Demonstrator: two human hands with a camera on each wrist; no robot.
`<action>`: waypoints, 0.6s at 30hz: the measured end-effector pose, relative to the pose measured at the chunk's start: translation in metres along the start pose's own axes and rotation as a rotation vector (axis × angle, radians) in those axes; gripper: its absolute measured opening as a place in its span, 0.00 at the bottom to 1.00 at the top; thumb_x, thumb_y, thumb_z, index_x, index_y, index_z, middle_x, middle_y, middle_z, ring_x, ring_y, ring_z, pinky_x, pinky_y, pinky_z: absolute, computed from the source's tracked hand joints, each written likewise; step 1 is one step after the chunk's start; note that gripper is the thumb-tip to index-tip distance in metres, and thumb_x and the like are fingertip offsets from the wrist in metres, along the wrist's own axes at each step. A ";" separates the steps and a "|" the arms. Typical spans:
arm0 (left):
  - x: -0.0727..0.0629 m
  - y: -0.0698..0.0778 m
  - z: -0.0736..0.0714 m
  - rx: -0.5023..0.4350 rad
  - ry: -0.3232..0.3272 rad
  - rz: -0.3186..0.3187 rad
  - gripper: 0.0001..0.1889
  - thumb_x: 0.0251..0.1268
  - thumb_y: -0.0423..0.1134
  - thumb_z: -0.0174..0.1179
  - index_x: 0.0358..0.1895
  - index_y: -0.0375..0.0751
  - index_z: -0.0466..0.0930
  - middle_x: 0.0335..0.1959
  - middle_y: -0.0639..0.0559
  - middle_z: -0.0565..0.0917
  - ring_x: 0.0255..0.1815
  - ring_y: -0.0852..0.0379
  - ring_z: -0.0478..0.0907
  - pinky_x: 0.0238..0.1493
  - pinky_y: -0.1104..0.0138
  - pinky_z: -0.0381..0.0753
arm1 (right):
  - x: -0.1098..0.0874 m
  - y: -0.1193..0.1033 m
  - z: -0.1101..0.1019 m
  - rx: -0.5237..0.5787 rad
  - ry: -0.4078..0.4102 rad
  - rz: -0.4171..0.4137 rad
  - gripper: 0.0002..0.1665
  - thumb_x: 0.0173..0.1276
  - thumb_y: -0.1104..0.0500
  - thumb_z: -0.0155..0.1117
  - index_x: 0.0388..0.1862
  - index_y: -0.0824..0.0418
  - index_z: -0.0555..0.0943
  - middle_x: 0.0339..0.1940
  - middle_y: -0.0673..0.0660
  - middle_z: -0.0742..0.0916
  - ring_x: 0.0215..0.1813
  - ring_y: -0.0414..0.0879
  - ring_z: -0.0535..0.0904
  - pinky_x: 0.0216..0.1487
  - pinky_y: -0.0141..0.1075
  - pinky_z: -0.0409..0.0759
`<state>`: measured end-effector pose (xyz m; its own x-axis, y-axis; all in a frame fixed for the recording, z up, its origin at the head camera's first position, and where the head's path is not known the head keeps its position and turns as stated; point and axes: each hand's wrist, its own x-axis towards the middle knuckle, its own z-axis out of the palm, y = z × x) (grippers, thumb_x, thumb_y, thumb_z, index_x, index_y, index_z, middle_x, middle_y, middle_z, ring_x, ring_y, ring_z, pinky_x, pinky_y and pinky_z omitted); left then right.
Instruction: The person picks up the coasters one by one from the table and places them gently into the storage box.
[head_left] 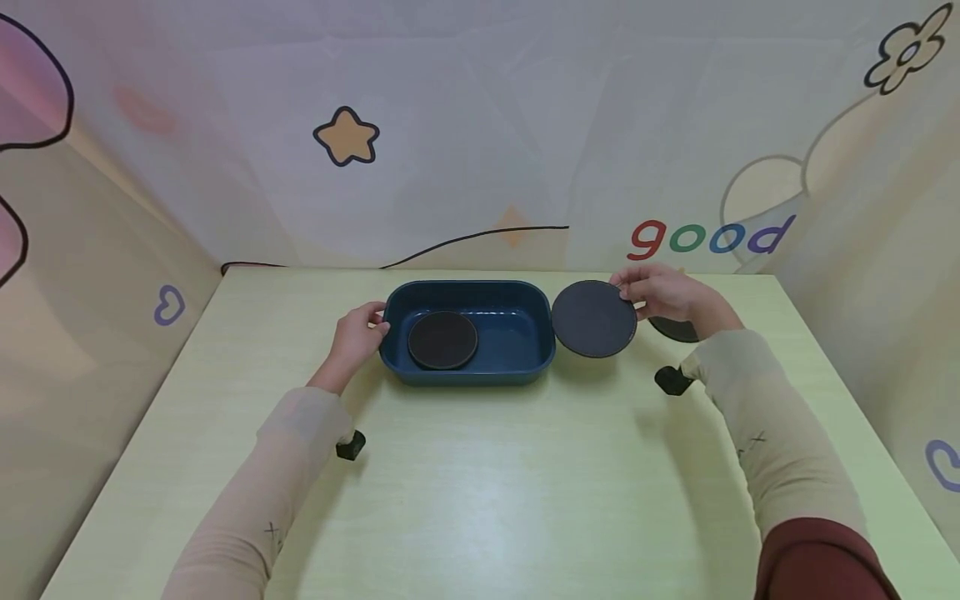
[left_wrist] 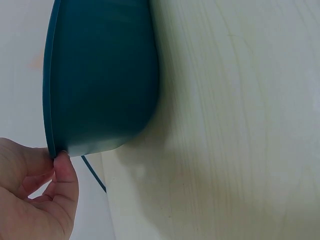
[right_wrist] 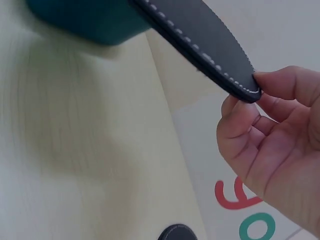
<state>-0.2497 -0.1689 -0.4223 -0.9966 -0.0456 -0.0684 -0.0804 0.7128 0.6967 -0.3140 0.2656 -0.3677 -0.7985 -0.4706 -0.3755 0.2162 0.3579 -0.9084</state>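
Note:
A dark teal rectangular basin point(head_left: 510, 333) with rounded corners stands on the table, and one round black coaster point(head_left: 442, 340) lies inside it at the left. My left hand point(head_left: 358, 337) pinches the basin's left rim between thumb and fingers, as the left wrist view point(left_wrist: 40, 195) also shows. Beside the basin's right end, my right hand point(head_left: 663, 293) holds a second black coaster point(head_left: 594, 318) by its right edge, raised over the table. White stitching runs along this coaster's edge point(right_wrist: 205, 57) in the right wrist view. A third black coaster point(head_left: 675, 330) lies on the table, partly hidden under my right hand.
The pale wooden table point(head_left: 480, 492) reaches back to a cloth backdrop point(head_left: 480, 150) printed with a star, a flower and the word "good". Cloth also hangs along the left and right sides. Small black devices point(head_left: 673, 381) sit at both wrists.

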 end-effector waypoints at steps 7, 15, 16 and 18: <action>-0.001 0.002 -0.001 -0.002 0.004 -0.006 0.20 0.61 0.32 0.49 0.57 0.33 0.67 0.43 0.38 0.76 0.45 0.46 0.74 0.43 0.61 0.75 | 0.008 -0.011 0.018 0.019 0.012 -0.028 0.08 0.65 0.67 0.46 0.38 0.59 0.72 0.28 0.50 0.76 0.29 0.43 0.73 0.33 0.37 0.75; -0.002 0.003 -0.002 -0.010 0.000 -0.010 0.20 0.62 0.31 0.49 0.58 0.34 0.67 0.44 0.38 0.75 0.45 0.46 0.75 0.42 0.63 0.75 | 0.027 -0.023 0.047 0.104 0.011 -0.055 0.07 0.65 0.68 0.46 0.38 0.61 0.72 0.28 0.51 0.78 0.28 0.42 0.75 0.31 0.36 0.76; -0.002 0.003 -0.002 -0.010 -0.002 -0.011 0.20 0.62 0.31 0.49 0.58 0.34 0.67 0.44 0.38 0.75 0.45 0.46 0.75 0.41 0.63 0.75 | 0.029 -0.025 0.051 0.112 0.017 -0.056 0.07 0.65 0.68 0.46 0.39 0.62 0.72 0.28 0.51 0.78 0.28 0.42 0.75 0.31 0.36 0.76; -0.002 0.003 -0.002 -0.010 -0.004 -0.013 0.20 0.62 0.31 0.49 0.58 0.34 0.66 0.44 0.38 0.75 0.45 0.46 0.75 0.41 0.64 0.75 | 0.033 -0.027 0.057 0.128 0.017 -0.060 0.07 0.65 0.68 0.46 0.40 0.62 0.71 0.28 0.51 0.78 0.28 0.42 0.75 0.30 0.35 0.76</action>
<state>-0.2480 -0.1678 -0.4187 -0.9954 -0.0521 -0.0805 -0.0938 0.7052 0.7028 -0.3144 0.1940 -0.3658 -0.8214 -0.4736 -0.3179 0.2374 0.2230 -0.9455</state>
